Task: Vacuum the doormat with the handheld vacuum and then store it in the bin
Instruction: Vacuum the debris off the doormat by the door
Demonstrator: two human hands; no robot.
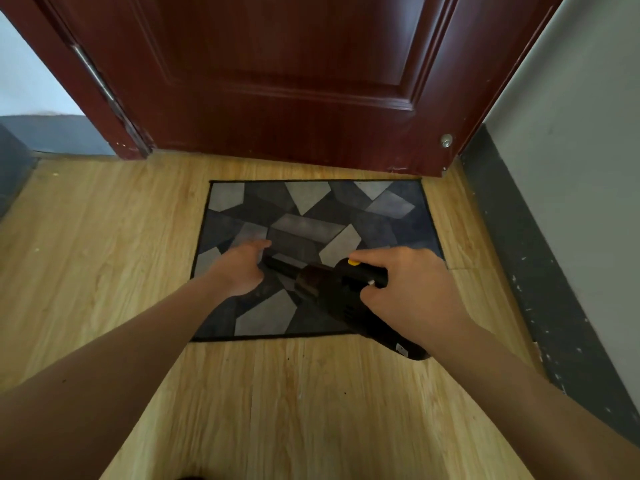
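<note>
Nearest, plank floor (pixel 277 393), crossed by both forearms reaching forward. Further out, on the near right part of the doormat (pixel 311 209), the black handheld vacuum (pixel 322 289) — long axis slanting from near right to far left, tail end poking past the mat's near edge over the floor, nozzle aimed toward the mat's middle. Gripped at the handle by the right hand (pixel 412 292), fingers curled round it, index finger stretched along the top to the yellow button (pixel 353 262). Left hand (pixel 242 268) just beside the nozzle tip, on its left, fingers straight and together, holding nothing; cannot tell whether resting on the pile or hovering just above. Right hand clearly the working one, left merely close by. Probably at the vacuuming step, with the mat's far half lying ahead of the nozzle — best pushed along that slant, toward the door (pixel 277 81) beyond. No bin in view; storing not yet begun.
</note>
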